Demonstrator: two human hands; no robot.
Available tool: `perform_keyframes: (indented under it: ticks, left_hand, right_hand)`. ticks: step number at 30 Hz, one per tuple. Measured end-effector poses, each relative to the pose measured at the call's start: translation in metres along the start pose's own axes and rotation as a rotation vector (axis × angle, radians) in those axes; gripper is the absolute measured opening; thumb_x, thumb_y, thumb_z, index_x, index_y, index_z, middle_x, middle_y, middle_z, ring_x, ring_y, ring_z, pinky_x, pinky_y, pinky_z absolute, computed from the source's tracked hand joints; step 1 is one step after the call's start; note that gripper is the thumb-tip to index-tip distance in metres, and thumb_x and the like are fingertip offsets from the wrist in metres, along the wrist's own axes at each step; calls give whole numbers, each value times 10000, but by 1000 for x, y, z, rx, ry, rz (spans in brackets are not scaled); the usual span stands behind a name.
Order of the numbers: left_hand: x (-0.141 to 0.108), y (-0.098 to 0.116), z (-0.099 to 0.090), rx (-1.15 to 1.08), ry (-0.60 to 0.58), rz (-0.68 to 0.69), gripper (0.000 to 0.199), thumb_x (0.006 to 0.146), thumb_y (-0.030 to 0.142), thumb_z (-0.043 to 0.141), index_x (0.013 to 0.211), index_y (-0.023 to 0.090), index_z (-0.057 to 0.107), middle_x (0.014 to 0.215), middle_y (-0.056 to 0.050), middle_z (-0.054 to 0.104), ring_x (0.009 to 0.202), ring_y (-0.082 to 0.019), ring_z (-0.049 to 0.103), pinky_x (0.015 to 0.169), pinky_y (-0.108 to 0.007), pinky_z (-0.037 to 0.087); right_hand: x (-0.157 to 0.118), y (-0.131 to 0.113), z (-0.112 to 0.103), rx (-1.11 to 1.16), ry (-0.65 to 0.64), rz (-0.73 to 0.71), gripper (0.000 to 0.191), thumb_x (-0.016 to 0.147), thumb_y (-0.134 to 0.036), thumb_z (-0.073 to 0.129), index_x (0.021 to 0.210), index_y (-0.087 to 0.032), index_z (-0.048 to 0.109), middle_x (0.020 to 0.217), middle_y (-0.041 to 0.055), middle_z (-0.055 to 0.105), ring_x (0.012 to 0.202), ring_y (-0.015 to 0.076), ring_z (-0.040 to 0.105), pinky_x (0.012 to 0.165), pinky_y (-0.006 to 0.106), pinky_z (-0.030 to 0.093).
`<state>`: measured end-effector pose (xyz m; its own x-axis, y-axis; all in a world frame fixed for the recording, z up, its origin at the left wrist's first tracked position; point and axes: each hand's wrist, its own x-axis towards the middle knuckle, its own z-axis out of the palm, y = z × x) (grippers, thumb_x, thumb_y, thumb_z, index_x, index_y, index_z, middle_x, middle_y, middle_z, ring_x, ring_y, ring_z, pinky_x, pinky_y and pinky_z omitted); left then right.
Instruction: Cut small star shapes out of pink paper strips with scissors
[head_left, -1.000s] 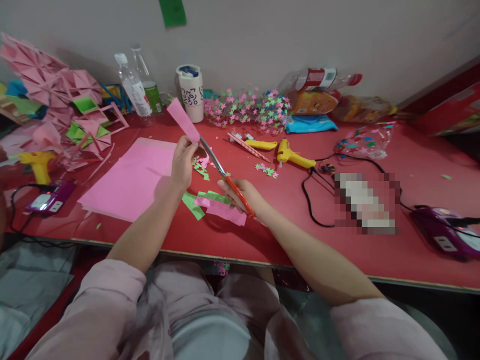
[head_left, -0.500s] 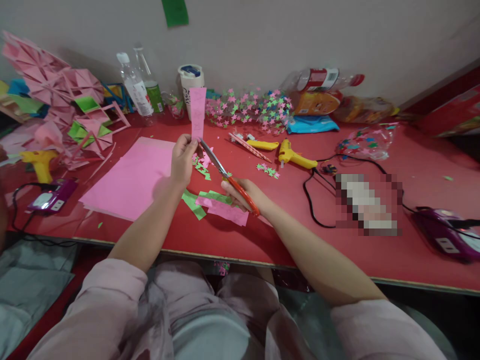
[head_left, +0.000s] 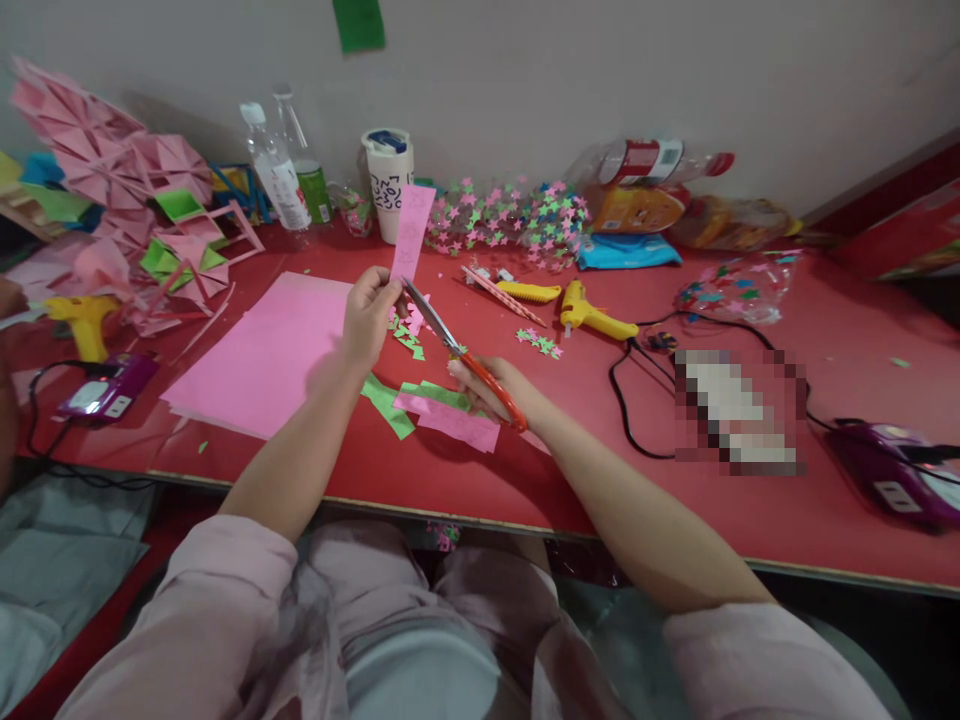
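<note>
Pinched in my left hand (head_left: 369, 318) is the lower end of a pink paper strip (head_left: 413, 232) with star outlines drawn on it. It stands up, leaning to the right. My right hand (head_left: 496, 388) grips red-handled scissors (head_left: 487, 380), whose blades point up and left to the bottom of the strip, beside my left fingertips. Whether the blades are biting into the paper is too small to tell. Beneath the blades lie small green paper scraps (head_left: 411, 346). More marked pink strips (head_left: 457, 425) and green strips (head_left: 388, 408) lie under my right hand.
Left of me is a stack of pink paper (head_left: 255, 350). A yellow glue gun (head_left: 592, 315), a yellow cutter (head_left: 531, 291) and cut-out stars (head_left: 538, 343) lie to the right. Along the wall stand a white cup (head_left: 390, 180) and bottles (head_left: 279, 180). Black cords cross the right side.
The pink strip has tilted from nearly upright to leaning right, turned in my left fingers. The scissors stay at its lower end. The whole view has shifted slightly.
</note>
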<state>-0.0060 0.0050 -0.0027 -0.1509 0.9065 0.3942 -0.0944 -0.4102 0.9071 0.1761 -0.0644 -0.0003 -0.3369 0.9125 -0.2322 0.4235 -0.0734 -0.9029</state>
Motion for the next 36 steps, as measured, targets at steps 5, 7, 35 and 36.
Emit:
perform_keyframes:
  ticks: [5, 7, 35, 36]
  left_hand:
    - [0, -1, -2, 30, 0, 19, 147, 794, 114, 504, 664, 181, 520, 468, 59, 521, 438, -51, 493, 467, -176, 386]
    - [-1, -1, -2, 34, 0, 32, 137, 792, 133, 515, 664, 181, 522, 466, 59, 520, 437, -52, 495, 465, -177, 382]
    - [-5, 1, 3, -11, 28, 48, 198, 796, 244, 564, 615, 185, 509, 484, 60, 498, 442, -45, 482, 468, -183, 373]
    - [-5, 1, 3, -14, 27, 49, 199, 797, 246, 565, 616, 184, 510, 485, 60, 497, 443, -44, 484, 469, -182, 374]
  right_hand:
    - [1, 0, 1, -24, 17, 15, 427, 854, -529, 513, 625, -186, 401, 458, -59, 390, 349, 63, 418, 414, 225, 456]
    - [0, -1, 0, -33, 13, 19, 415, 866, -515, 505, 633, -184, 414, 437, -63, 388, 328, 59, 402, 415, 224, 459]
    - [0, 0, 0, 41, -28, -5, 420, 869, -519, 499, 630, -181, 429, 437, -66, 400, 306, 42, 361, 392, 210, 450]
    - [0, 1, 0, 40, -21, -1, 425, 863, -527, 504, 631, -179, 430, 445, -63, 408, 308, 41, 366, 391, 210, 454]
